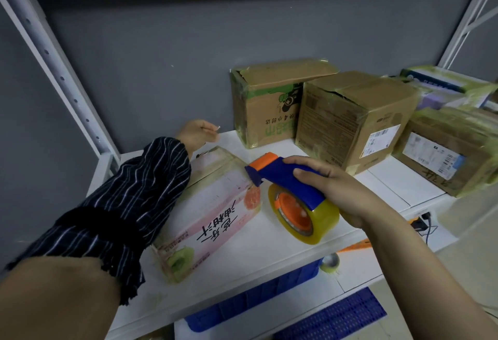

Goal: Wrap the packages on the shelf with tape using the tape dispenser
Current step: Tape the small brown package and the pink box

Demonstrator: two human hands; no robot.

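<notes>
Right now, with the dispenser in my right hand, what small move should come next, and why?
Probably bring the tape dispenser down onto the pink box. Your right hand grips it with its orange blade end beside the box's right edge, and your left hand is at the far end.

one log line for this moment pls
right hand: grips tape dispenser beside pink box | left hand: past pink box's far end, grip unclear

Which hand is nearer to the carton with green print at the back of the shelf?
Left. The left hand is left of the carton, by the back wall; the right hand holds the tape dispenser farther forward.
</notes>
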